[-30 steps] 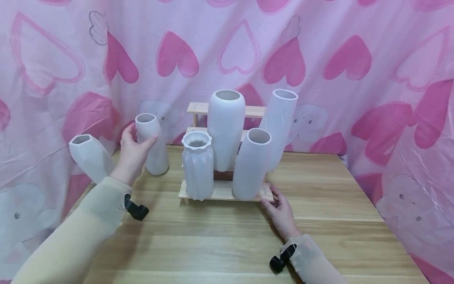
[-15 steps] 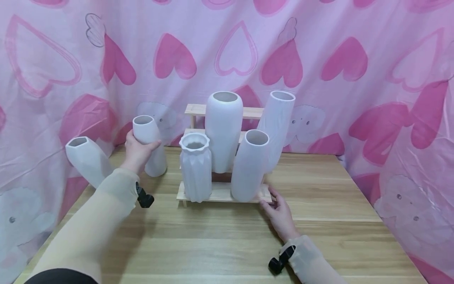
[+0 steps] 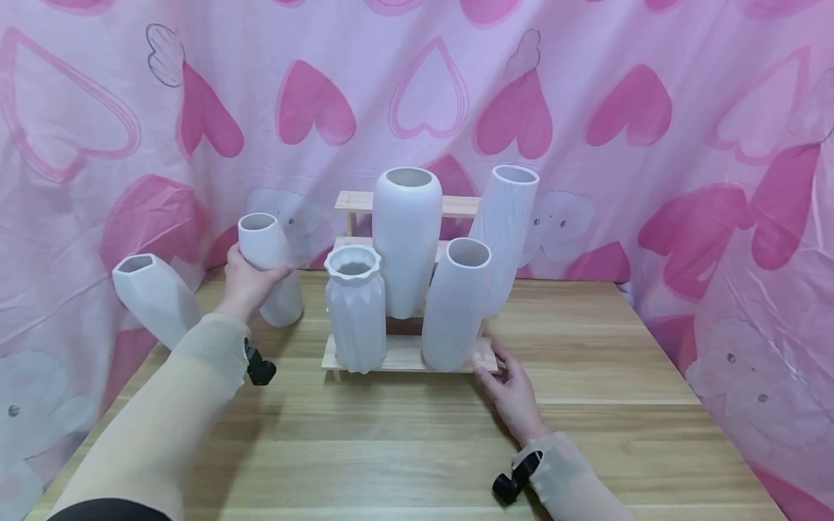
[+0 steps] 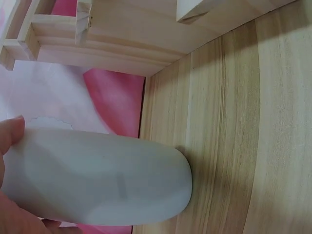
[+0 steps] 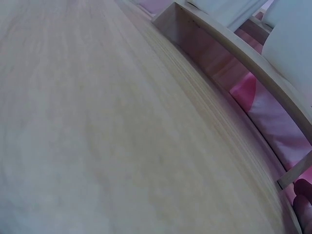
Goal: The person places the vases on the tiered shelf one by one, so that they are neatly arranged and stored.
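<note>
My left hand [image 3: 250,284] grips a smooth white vase [image 3: 281,302] near its top, thumb across the near side. In the left wrist view this vase [image 4: 107,175] stands with its rounded base at the tabletop. My right hand [image 3: 517,394] holds the front right corner of a tiered wooden stand [image 3: 404,353], thumb in front and fingers beside the end. On the stand's lowest step are a fluted white vase [image 3: 357,318] with a scalloped rim and a leaning smooth vase [image 3: 456,311]. A tall wide vase [image 3: 407,239] and a textured vase [image 3: 504,231] stand higher up.
A faceted white vase [image 3: 156,297] leans at the table's left edge, partly behind my left forearm. The wooden table [image 3: 391,449] reaches back to a pink heart-patterned curtain [image 3: 365,43] that surrounds it on the back and sides.
My left hand, its fingers spread beside the vase a second ago, has closed round it slightly lower. The head view has shifted a little; the right hand keeps its place on the stand.
</note>
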The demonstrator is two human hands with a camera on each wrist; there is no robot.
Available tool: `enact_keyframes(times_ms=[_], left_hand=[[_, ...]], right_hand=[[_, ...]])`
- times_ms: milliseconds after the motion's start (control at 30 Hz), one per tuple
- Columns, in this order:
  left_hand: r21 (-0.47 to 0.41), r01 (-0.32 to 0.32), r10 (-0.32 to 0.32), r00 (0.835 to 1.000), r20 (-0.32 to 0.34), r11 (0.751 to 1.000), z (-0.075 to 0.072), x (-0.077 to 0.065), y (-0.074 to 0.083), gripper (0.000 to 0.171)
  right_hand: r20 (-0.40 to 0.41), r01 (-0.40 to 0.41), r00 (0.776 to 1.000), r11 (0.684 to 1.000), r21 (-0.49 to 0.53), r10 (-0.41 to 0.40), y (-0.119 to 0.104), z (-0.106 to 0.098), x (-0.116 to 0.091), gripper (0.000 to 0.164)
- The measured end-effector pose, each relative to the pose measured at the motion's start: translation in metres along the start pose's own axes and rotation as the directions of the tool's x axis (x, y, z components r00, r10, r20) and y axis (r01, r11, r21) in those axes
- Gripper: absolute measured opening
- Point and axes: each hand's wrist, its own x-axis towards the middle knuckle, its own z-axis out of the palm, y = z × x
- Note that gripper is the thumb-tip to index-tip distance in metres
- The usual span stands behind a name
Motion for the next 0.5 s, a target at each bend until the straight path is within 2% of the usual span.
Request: enact_keyframes(times_ms=[233,500], left_hand=[[0.008,-0.027,0.027,1.000,0.004,1.000,-0.0008,0.0006,-0.0014,0.109],[0.057,-0.058,0.059,0.998,-0.008,0.997,-0.0038,0.0017,-0.0038,0.111]], right_hand=[[0.002,-0.012,1.000,1.000,0.012,0.012,0.0001,0.0001,0.0008,0.070],[-0.003,-0.016,1.000,1.000,0.002,0.016,0.0009,0.0003,0.0009,0.068]])
